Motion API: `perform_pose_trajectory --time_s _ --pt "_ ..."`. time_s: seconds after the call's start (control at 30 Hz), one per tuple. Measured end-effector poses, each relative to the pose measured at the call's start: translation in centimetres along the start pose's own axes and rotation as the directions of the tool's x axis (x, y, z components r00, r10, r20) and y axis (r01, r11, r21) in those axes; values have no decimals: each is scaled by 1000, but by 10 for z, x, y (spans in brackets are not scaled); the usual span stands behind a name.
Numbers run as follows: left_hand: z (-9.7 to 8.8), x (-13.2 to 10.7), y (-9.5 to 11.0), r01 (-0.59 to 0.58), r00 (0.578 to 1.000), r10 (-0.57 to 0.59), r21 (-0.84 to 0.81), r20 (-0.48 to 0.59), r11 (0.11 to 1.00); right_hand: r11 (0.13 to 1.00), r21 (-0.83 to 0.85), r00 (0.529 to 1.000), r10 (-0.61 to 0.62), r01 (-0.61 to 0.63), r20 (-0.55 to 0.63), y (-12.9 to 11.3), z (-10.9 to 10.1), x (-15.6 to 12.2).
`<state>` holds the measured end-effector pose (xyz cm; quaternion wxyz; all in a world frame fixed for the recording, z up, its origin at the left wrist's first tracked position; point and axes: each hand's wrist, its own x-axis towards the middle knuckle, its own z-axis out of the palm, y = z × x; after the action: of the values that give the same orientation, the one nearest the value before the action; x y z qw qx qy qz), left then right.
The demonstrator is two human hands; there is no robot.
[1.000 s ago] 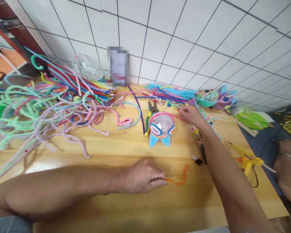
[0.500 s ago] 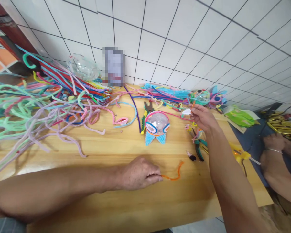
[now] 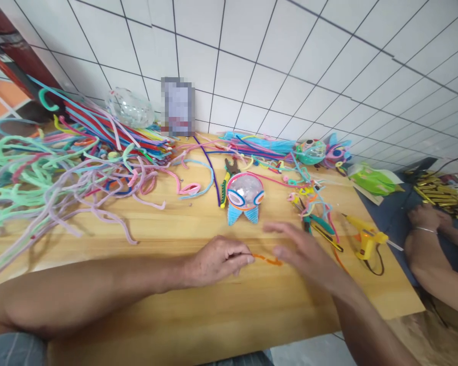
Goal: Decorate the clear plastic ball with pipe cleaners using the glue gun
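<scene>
Between the thumb and fingers of my left hand [image 3: 219, 260] is one end of a short orange pipe cleaner [image 3: 267, 260], its free end curving to the right. My right hand [image 3: 301, 251] hovers by that free end, fingers spread and blurred, with nothing seen in them. Beyond both hands sits a clear ball ornament [image 3: 248, 187] with a pink rim, oval eye shapes ringed in blue and white, and two light-blue ridged fins. Pliers with green-yellow handles [image 3: 225, 188] lie against its left side.
Tangled pipe cleaners [image 3: 80, 178] cover the left of the table. A yellow glue gun [image 3: 366, 237], a utility knife [image 3: 327, 237] and teal-handled pliers [image 3: 320, 223] lie at right. Finished ball ornaments [image 3: 311, 151] stand by the wall. Another person's arms [image 3: 429, 239] rest beyond the table's right edge.
My right hand has come back from the pile at the far right toward the orange pipe cleaner, and its fingers have spread. The left hand keeps its pinch.
</scene>
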<state>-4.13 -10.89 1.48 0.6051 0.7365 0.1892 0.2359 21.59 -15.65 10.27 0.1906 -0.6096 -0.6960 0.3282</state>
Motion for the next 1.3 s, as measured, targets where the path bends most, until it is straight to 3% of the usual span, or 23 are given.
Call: perform_pose_trajectory --time_s 0.07,0.13,0.23,0.33,0.5,0.63,0.73,0.87,1.03,1.13,1.3 --pt "-2 1 2 37 999 -38 -30 -32 999 998 63 989 8 -17 145 -9 23 -9" --pt "-4 3 4 78 995 -82 -65 -53 995 994 83 987 53 -66 152 -5 29 -11" --pt "-7 5 6 133 986 -143 -112 -86 985 986 105 992 127 -129 29 13 16 -6" --pt "-9 8 8 165 979 -179 -138 -93 977 984 123 992 130 -128 -6 26 -2 -3" --pt "-10 9 8 167 977 -185 -162 -106 973 999 14 999 46 -46 -5 26 -15 0" --pt "-10 8 8 193 970 -213 -163 -118 968 996 -90 995 4 -13 -99 28 -21 1" --pt "-11 8 9 221 969 -239 -210 -65 952 996 -78 987 23 -36 -161 30 -23 1" --pt "-14 10 11 174 984 -176 -320 25 931 999 -30 995 -17 14 -98 19 -10 1" --pt "-16 13 11 229 973 -197 -367 124 901 976 -76 972 -212 205 -103 -3 20 4" --pt "-15 13 9 233 972 -211 -341 100 911 951 -103 944 -303 291 -132 -5 32 5" --pt "-12 12 6 144 988 -151 -380 12 914 936 -140 908 -348 322 -232 7 36 9"
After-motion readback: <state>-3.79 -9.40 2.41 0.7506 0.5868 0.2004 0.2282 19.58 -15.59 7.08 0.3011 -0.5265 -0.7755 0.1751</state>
